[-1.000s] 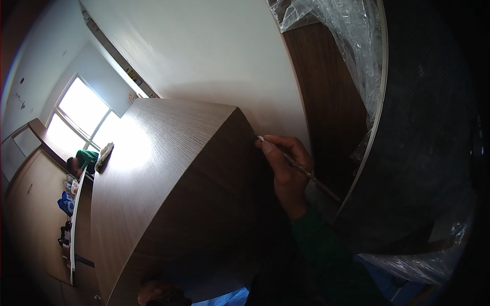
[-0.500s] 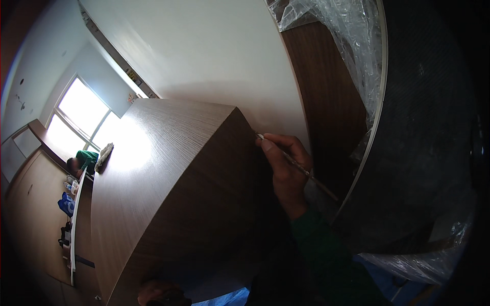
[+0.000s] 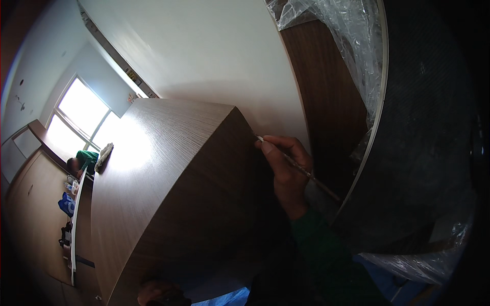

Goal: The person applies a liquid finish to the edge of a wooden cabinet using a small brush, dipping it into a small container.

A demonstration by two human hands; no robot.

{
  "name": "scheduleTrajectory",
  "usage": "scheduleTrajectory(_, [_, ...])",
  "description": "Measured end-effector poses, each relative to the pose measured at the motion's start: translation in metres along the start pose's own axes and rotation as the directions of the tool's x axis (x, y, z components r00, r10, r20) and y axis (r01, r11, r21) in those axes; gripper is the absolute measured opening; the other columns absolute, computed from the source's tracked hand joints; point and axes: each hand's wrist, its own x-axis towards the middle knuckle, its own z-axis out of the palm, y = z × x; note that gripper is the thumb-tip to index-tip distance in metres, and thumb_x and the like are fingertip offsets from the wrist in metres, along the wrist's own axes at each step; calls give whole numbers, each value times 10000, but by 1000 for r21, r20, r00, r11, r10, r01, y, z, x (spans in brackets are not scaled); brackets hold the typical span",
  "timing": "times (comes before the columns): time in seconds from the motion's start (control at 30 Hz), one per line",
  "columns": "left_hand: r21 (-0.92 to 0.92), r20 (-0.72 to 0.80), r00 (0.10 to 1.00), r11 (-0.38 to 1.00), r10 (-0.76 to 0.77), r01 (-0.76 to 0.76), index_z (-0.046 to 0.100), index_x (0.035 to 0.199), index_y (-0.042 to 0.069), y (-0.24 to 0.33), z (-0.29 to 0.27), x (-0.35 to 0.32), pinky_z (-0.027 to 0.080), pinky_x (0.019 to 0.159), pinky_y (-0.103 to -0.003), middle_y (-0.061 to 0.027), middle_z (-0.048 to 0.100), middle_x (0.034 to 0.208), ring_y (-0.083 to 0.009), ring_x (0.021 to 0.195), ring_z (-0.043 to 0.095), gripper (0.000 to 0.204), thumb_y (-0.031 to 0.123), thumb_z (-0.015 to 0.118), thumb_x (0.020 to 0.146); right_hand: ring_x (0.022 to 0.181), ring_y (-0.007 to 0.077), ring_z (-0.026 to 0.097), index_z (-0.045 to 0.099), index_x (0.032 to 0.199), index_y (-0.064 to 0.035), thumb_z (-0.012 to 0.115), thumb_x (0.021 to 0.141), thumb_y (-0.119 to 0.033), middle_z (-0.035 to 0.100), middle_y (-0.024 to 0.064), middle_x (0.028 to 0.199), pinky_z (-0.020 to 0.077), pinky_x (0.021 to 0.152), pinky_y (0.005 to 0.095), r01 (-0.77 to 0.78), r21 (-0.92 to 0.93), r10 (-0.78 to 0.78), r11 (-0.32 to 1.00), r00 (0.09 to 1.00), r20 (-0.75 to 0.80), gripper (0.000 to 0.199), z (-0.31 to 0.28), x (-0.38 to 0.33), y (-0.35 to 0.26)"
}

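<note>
tool (image 3: 300, 168), slender and pale-tipped, held slantwise in the right hand (image 3: 291, 178), whose fingers are drawn narrow around its shaft near the tip. the tip lies at the shaded side of a wood-grained unit (image 3: 168, 153), close to that side's far edge (whether the two touch cannot be told). left hand (image 3: 153, 291), in shadow at the lower border beside the unit, only partly visible; whether its fingers are wide or narrow cannot be told. beyond the tip, a pale panel (image 3: 219, 51); to its right, a dark brown board (image 3: 324, 81), partly covered by crumpled clear film (image 3: 354, 51). at far left, a co-worker (image 3: 89, 157) in green, below a bright window (image 3: 84, 104).
</note>
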Motion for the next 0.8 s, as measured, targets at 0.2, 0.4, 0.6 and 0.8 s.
scheduleTrajectory(0.2, [1, -14, 1000, 1000, -2, 2, 616, 923, 17, 1, -1, 0, 439, 540, -302, -76, 626, 784, -149, 614, 548, 275, 291, 639, 939, 922, 125, 686, 693, 1021, 11, 691, 927, -49, 732, 91, 976, 532, 811, 255, 1, -42, -3, 999, 999, -50, 112, 0, 0, 2])
scheduleTrajectory(0.4, [-1, -30, 1000, 1000, -4, 4, 615, 938, 14, 1, 0, 0, 444, 549, -304, -80, 629, 795, -152, 624, 554, 285, 298, 644, 937, 906, 111, 676, 696, 1023, 8, 696, 924, -48, 729, 77, 968, 526, 802, 248, -21, -26, 19, 999, 998, -55, 113, -1, -1, 4])
scheduleTrajectory(0.6, [2, -43, 999, 1000, -3, 3, 613, 952, 11, 2, -1, 2, 450, 557, -306, -83, 631, 805, -155, 634, 559, 296, 304, 648, 935, 905, 114, 679, 696, 1030, 10, 692, 926, -45, 731, 81, 972, 529, 805, 249, -28, -13, 28, 1000, 999, -30, 118, 0, -1, 2])
scheduleTrajectory(0.8, [0, -58, 998, 1000, -5, 5, 611, 966, 8, 2, 0, 2, 455, 566, -308, -87, 634, 816, -158, 644, 565, 308, 311, 652, 932, 898, 120, 685, 696, 1024, 12, 694, 925, -48, 734, 91, 975, 535, 799, 249, -15, -30, 14, 999, 999, -38, 116, 0, -1, 2])
